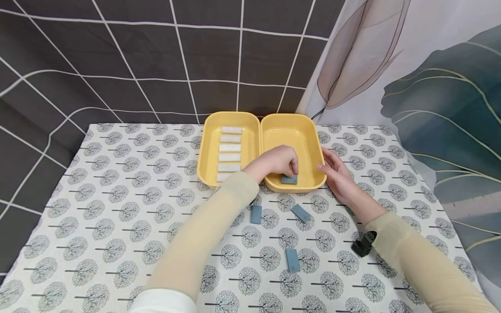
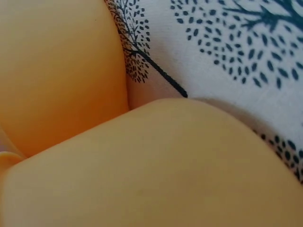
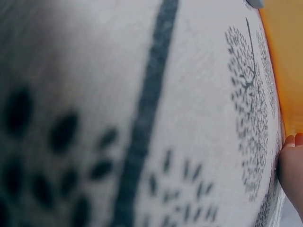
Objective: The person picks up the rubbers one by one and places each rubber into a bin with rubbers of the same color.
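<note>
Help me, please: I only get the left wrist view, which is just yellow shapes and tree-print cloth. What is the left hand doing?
Observer: The left hand appears to pinch a blue block inside the right yellow tray.
Operator: Oh! And where is the other hand?
Observer: The right hand is at that tray's outer right side, with its thumb at the rim.
Operator: Are there more of those blocks?
Observer: Yes, three other blue blocks lie outside it, on the tree-print cloth.
</note>
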`<action>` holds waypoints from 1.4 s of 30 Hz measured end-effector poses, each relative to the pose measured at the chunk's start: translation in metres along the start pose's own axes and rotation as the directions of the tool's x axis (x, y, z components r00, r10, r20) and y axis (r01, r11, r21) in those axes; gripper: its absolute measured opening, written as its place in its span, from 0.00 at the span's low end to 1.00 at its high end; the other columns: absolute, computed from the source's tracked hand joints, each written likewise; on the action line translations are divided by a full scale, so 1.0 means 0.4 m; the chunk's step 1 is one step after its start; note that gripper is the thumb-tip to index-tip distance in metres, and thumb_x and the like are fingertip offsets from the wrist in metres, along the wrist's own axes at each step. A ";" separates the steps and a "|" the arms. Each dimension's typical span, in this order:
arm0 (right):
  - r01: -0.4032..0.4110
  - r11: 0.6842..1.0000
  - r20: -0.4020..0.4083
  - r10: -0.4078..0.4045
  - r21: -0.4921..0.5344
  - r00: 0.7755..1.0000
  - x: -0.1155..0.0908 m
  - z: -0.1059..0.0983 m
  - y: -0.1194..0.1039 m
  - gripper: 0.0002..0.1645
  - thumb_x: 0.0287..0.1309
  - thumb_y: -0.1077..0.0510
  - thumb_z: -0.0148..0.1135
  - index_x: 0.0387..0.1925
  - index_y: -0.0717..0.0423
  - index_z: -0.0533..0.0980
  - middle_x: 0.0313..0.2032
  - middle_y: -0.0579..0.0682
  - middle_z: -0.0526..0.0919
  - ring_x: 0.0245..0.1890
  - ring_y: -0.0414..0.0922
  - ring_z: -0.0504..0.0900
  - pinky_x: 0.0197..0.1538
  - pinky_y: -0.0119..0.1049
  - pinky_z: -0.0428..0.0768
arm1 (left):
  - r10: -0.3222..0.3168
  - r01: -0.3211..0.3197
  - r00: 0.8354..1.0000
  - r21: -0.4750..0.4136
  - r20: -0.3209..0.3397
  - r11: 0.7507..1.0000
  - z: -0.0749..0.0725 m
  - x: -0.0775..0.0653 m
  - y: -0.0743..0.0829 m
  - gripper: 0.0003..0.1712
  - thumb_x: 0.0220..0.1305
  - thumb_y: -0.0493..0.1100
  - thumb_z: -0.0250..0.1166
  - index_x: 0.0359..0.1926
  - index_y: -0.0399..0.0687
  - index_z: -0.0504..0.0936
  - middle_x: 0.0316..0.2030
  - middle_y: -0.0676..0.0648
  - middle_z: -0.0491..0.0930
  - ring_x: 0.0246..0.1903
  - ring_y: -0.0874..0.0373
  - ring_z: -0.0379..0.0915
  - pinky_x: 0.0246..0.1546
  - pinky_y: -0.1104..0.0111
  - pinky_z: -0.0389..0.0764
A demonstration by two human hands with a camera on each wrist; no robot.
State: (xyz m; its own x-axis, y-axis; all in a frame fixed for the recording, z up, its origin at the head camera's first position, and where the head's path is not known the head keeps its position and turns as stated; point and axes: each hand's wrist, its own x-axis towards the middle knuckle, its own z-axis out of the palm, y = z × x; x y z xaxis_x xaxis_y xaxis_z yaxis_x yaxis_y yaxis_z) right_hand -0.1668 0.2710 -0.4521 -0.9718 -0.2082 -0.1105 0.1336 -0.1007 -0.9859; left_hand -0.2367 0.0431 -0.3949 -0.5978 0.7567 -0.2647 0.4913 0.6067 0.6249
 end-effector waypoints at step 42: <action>-0.003 1.000 -0.002 0.003 0.006 1.000 0.003 0.005 -0.001 0.40 0.75 0.69 0.50 0.83 0.57 0.52 0.75 0.44 0.65 0.69 0.37 0.70 0.69 0.22 0.77 | 0.090 -0.086 0.993 0.062 -0.070 0.994 -0.017 -0.006 0.015 0.12 0.67 0.33 0.68 0.49 0.42 0.92 0.47 0.47 0.92 0.48 0.58 0.85 0.54 0.75 0.83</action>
State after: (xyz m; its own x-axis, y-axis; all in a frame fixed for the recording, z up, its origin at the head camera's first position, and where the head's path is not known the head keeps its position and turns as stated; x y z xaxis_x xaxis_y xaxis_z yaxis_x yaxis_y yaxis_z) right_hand -0.1675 0.2687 -0.4516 -0.9718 -0.2068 -0.1133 0.1374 -0.1062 -0.9848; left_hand -0.2365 0.0432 -0.3853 -0.5940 0.7894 -0.1551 0.5792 0.5535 0.5985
